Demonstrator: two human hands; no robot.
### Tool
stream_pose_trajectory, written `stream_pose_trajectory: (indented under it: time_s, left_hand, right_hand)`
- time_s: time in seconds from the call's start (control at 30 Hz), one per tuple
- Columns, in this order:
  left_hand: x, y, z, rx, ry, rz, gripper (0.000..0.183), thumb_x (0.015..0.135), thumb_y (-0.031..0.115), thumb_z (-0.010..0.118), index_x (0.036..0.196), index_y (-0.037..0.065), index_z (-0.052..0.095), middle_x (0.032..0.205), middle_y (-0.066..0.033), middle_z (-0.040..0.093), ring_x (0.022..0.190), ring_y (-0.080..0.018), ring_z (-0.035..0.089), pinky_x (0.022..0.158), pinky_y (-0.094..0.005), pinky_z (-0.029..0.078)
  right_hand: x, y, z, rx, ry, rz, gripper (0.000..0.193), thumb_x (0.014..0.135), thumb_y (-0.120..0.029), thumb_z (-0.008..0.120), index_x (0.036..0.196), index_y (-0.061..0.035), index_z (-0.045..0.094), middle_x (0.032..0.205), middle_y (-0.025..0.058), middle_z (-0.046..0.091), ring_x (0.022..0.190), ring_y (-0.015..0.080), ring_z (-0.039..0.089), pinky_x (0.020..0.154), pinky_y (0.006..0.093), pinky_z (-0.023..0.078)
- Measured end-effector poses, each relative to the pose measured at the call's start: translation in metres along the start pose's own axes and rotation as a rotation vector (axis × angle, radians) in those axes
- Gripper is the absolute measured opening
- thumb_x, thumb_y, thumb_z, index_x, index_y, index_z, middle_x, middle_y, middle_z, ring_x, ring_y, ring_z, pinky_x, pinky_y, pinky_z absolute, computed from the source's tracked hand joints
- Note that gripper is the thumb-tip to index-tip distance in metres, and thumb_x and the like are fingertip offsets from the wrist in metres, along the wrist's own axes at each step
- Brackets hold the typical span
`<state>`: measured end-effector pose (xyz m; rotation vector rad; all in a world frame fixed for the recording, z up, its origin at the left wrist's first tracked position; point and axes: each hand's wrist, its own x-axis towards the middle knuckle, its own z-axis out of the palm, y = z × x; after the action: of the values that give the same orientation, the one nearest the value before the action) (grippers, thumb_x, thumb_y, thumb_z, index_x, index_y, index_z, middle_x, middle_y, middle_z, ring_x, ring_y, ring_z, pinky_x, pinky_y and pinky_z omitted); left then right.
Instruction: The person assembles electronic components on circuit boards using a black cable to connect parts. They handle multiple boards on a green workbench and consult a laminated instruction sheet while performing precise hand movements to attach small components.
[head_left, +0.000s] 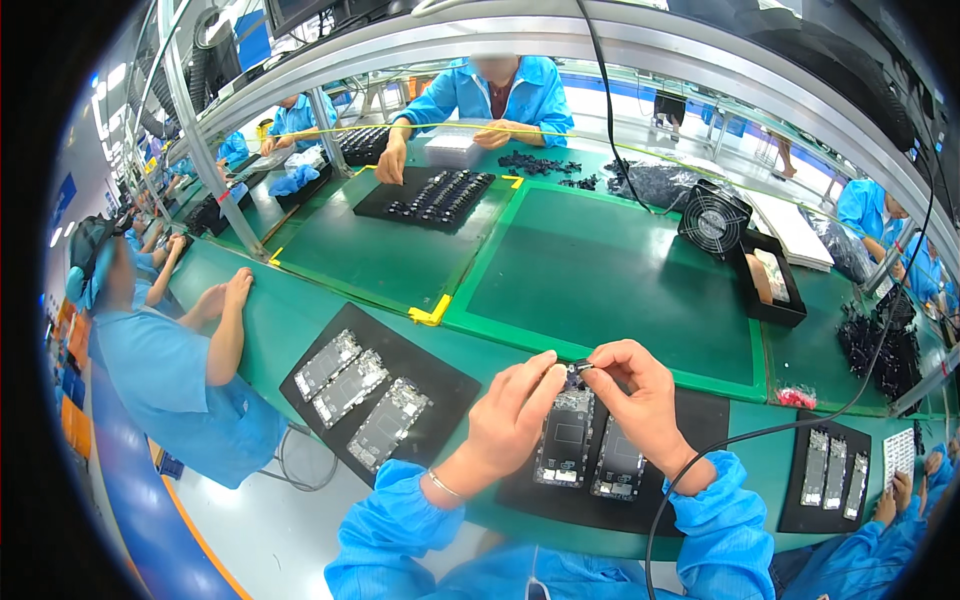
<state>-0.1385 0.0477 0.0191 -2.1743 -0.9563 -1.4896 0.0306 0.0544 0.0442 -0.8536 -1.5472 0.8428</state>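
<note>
My left hand (pixel 510 415) and my right hand (pixel 640 395) meet at the top end of an open phone frame (pixel 566 440) with its circuitry showing. Between their fingertips is a small dark part (pixel 574 370), too small to name. Both hands are closed, with thumb and fingers pinched at it. A second open phone frame (pixel 618 462) lies to the right, partly under my right hand. Both frames rest on a black mat (pixel 690 415). Another black mat (pixel 445 385) to the left carries three open phone frames (pixel 388 422).
A black cable (pixel 745 437) crosses near my right forearm. Beyond lie a green mat (pixel 610 270), a black fan (pixel 715 220) and a black box (pixel 790 308). Across the bench a person (pixel 500 100) reaches to a black tray (pixel 440 200); another person (pixel 170 350) sits left.
</note>
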Motion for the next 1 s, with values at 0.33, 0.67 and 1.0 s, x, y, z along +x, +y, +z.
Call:
stream_pose_trajectory:
  time_s: [0.33, 0.67, 1.0]
  left_hand:
    - [-0.001, -0.001, -0.004, -0.116, 0.041, -0.017, 0.047, 0.068, 0.002, 0.071, 0.111, 0.010, 0.054, 0.109, -0.0109, 0.059, 0.085, -0.0261, 0.062, 0.064, -0.0294, 0.055]
    - [0.002, 0.008, -0.004, -0.328, -0.090, -0.103, 0.058, 0.066, -0.002, 0.075, 0.114, 0.006, 0.045, 0.114, -0.0179, 0.054, 0.098, -0.0300, 0.059, 0.074, -0.0327, 0.055]
    - [0.004, 0.020, 0.011, -0.587, -0.253, -0.248, 0.054, 0.066, 0.003, 0.077, 0.114, 0.008, 0.052, 0.116, -0.0125, 0.044, 0.103, -0.0266, 0.049, 0.085, -0.0339, 0.046]
  right_hand:
    - [-0.008, -0.018, -0.005, 0.117, -0.055, 0.107, 0.011, 0.082, -0.005, 0.064, 0.092, -0.0010, 0.061, 0.090, 0.0064, 0.063, 0.085, 0.0125, 0.062, 0.077, 0.0263, 0.050]
    - [0.001, -0.035, -0.027, -0.152, -0.223, 0.049, 0.010, 0.085, -0.003, 0.059, 0.094, 0.0028, 0.061, 0.088, 0.0041, 0.063, 0.081, 0.0078, 0.059, 0.072, 0.0223, 0.050]
    - [-0.002, -0.023, -0.057, -0.031, -0.292, 0.346, 0.008, 0.084, -0.007, 0.059, 0.088, -0.0003, 0.057, 0.079, 0.0042, 0.061, 0.069, 0.0106, 0.059, 0.062, 0.0239, 0.049]
